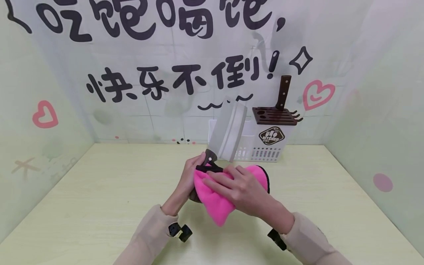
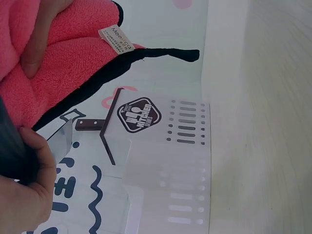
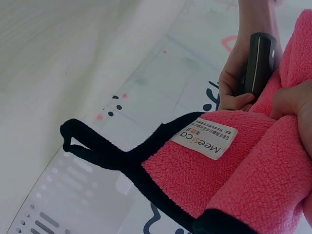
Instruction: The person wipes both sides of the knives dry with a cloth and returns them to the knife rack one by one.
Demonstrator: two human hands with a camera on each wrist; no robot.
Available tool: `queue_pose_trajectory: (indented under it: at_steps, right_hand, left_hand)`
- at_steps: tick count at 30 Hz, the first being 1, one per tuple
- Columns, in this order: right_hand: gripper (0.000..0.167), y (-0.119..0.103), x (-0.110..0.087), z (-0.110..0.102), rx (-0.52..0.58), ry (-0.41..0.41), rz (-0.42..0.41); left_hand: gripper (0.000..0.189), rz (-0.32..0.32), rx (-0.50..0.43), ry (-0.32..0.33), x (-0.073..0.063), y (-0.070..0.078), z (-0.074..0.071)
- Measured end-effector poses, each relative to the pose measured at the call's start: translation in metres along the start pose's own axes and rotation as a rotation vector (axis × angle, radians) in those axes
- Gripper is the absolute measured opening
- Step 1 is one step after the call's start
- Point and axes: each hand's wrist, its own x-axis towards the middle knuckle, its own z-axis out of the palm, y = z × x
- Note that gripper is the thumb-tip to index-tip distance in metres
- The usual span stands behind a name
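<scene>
A pink cloth of deep, looped pile, bound in black, hangs in a soft point towards six o'clock, bunched against the handle of a broad, smooth metal cleaver. The left hand curls round that dark, riveted handle; the right hand pinches the cloth, fingers over its top. The squarish blade slants up towards one o'clock, in front of a white, slotted rack at two o'clock, whose dark brown top carries an upright knife handle.

The pale wood-grain table runs to side walls at nine and three o'clock, well apart from both hands; its back edge lies at twelve.

The left wrist view turns up a printed fabric tag; the right wrist view adds a hanging loop and the handle's rounded butt. Whether cloth meets blade I can't quite tell.
</scene>
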Motion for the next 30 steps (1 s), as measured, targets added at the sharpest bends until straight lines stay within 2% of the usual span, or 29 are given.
queue_pose_trajectory:
  at_steps: [2, 11, 16, 23, 30]
  right_hand:
    - [0.033, -0.001, 0.001, 0.0, -0.012, 0.004, -0.013]
    - [0.035, -0.009, 0.004, -0.003, -0.007, -0.006, -0.05]
    - [0.036, -0.014, 0.005, -0.004, -0.01, -0.016, -0.063]
    - [0.034, -0.019, 0.006, -0.005, 0.0, -0.013, -0.091]
    - [0.036, -0.021, 0.005, -0.005, -0.012, -0.006, -0.132]
  left_hand:
    - [0.037, 0.001, -0.028, -0.01, -0.001, 0.001, 0.0]
    - [0.039, -0.027, -0.129, -0.104, -0.006, 0.011, 0.001]
    - [0.038, -0.056, -0.183, -0.111, -0.007, 0.015, 0.003]
    - [0.042, -0.083, -0.254, -0.121, -0.004, 0.013, 0.004]
    - [0.047, -0.06, -0.236, -0.173, -0.001, 0.008, 0.0]
